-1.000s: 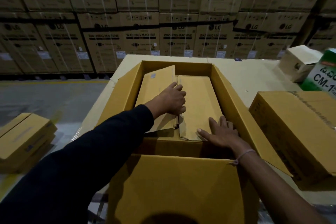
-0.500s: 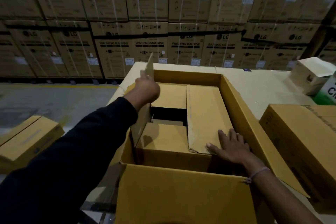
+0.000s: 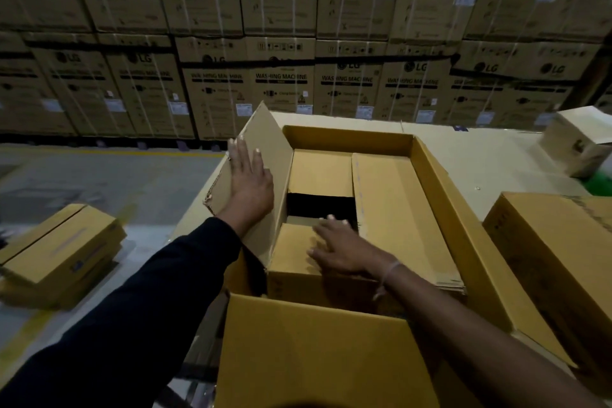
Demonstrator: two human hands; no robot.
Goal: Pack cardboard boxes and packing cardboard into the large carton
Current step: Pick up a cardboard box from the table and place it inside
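Note:
The large open carton (image 3: 443,195) stands on the table in front of me. Inside it a small cardboard box (image 3: 291,252) sits at the near left, another (image 3: 319,172) at the far left, with a dark gap between them. A flat packing cardboard sheet (image 3: 394,202) lies along the right side. A second cardboard sheet (image 3: 261,146) stands tilted against the carton's left wall. My left hand (image 3: 248,182) lies flat on it, fingers spread. My right hand (image 3: 337,248) rests flat on the near small box.
A closed cardboard box (image 3: 556,258) sits on the table at the right, a small pale box (image 3: 576,142) at the far right. Another closed box (image 3: 63,252) lies on the floor at the left. Stacked washing-machine cartons (image 3: 281,86) form a wall behind.
My left hand lifted the left cardboard sheet off the boxes and stood it against the carton's left wall. My right hand moved left from the right sheet onto the near small box.

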